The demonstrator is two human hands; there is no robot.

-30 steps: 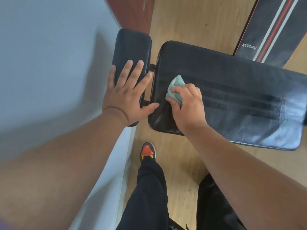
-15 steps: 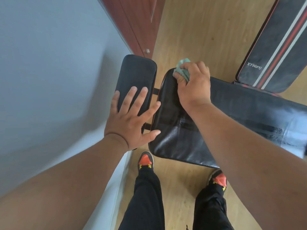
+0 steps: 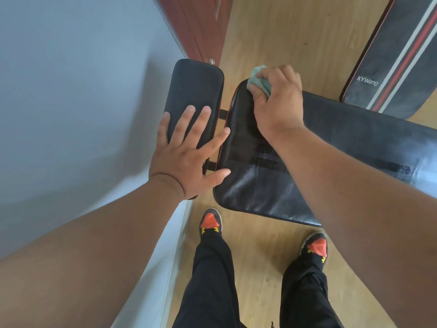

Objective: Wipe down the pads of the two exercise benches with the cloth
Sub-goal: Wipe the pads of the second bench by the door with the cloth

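Two black padded benches are in view, and the wiping is in progress on the nearer one. The right hand (image 3: 277, 98) has its fingers curled around a crumpled pale green cloth (image 3: 259, 80) and presses it on the far left corner of the long black glossy vinyl pad (image 3: 255, 185). The left hand (image 3: 186, 152) lies flat with fingers spread and holds nothing; its palm and fingers rest on the small black rounded pad (image 3: 196, 88) just beside the long one, and its thumb reaches over the gap to the long pad's edge.

I judge this as an early step: only this corner is under the cloth now. The next move probably calls for drawing the cloth along the long pad toward the right, then over the small pad. The second bench's black pad with red and white stripes (image 3: 390, 58) lies apart on the wooden floor (image 3: 272, 31) and seems not yet wiped.
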